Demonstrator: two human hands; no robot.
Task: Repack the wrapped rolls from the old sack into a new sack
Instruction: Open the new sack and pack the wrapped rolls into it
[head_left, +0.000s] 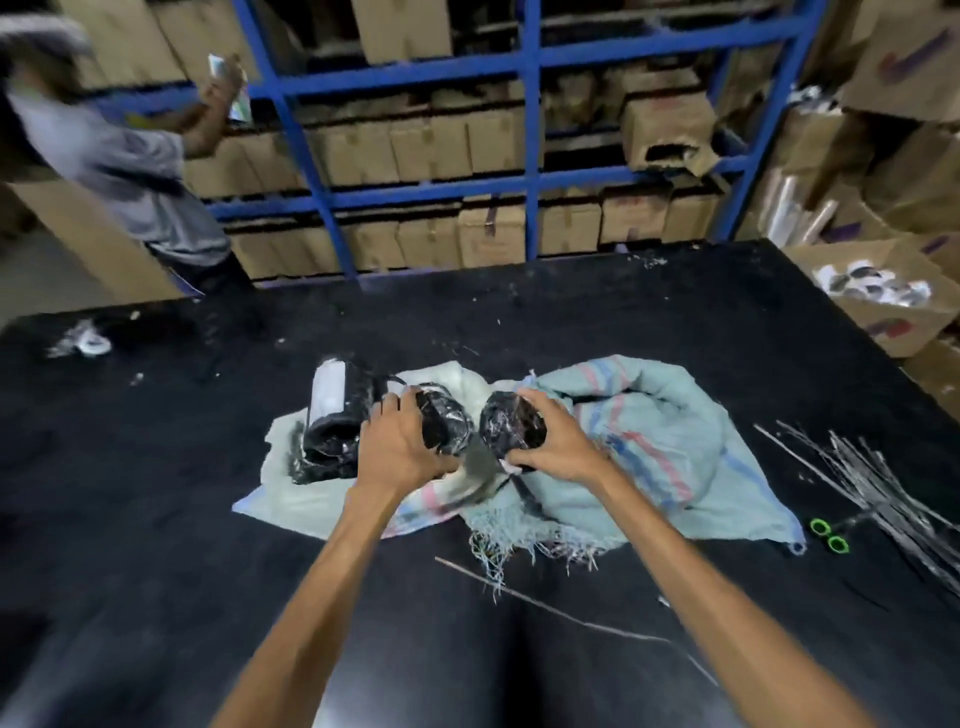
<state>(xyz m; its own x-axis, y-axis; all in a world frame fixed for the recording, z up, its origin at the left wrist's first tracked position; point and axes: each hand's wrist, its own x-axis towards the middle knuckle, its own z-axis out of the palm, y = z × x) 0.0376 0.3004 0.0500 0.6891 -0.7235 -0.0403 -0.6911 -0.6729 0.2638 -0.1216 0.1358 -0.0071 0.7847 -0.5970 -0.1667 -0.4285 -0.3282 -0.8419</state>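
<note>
Head view looks down on a black table (156, 467), where, at the far left, a scrap of clear wrap (83, 340) lies alone. Further right, one wrapped roll with a white label (335, 402) rests on the pale flat sack (291, 499). Beside it the left hand (397, 441) grasps a second black roll (444, 421), fingers curled over its top. Just right, the right hand (553, 441) clasps a third roll (511, 421) the same way, above the crumpled striped sack (665, 431). So three rolls show in all, and two sacks; which sack is old and which new cannot be told for certain. At the near right lie green-handled scissors (829, 535) and a bundle of thin strips (883, 478). The glossy wrap looks slippery, so a loosely held roll could slide free, and the frayed threads at the sack's near edge might snag fingers or a roll.
</note>
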